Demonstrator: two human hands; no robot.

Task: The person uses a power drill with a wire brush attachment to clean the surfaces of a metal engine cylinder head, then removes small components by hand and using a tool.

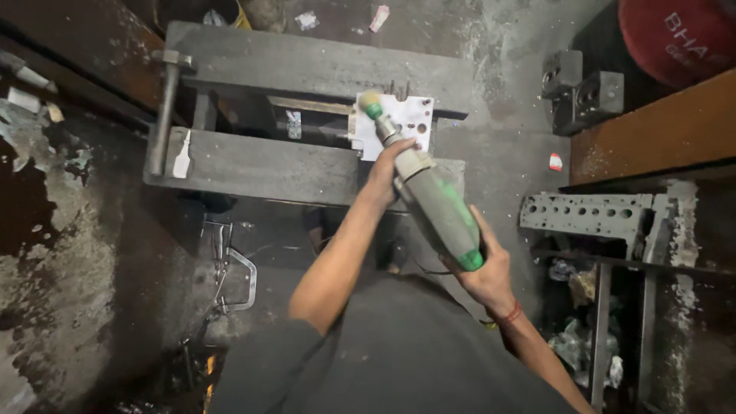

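Head view, looking down into a dirty workshop. Both hands hold a long grey-green die grinder [433,201], running diagonally from right of centre up to upper centre of the frame. Right hand [484,270] wraps the rear of the body near the green end cap, fingers closed around it, likely carrying the weight and steering. Left hand [389,165] grips the narrow neck near the front, closed tight, probably to steady the tip. The grinder's small rounded head [370,99] sits at or just over the upper left corner of a pale metal plate with holes [400,123]; actual contact cannot be told from here.

The plate sits in upper centre, clamped between the two heavy dark jaws of a large vise [307,69], so it looks fixed with its face turned up toward the tool. A long vise handle bar [164,115] lies at upper left. Right of frame: a perforated grey metal bar [586,212] on a rack, dark steel blocks [579,92] at upper right, a red cylinder [678,34] in the top right corner. A metal clamp [238,280] hangs lower left of centre. A red thread band [512,313] is on the right wrist.
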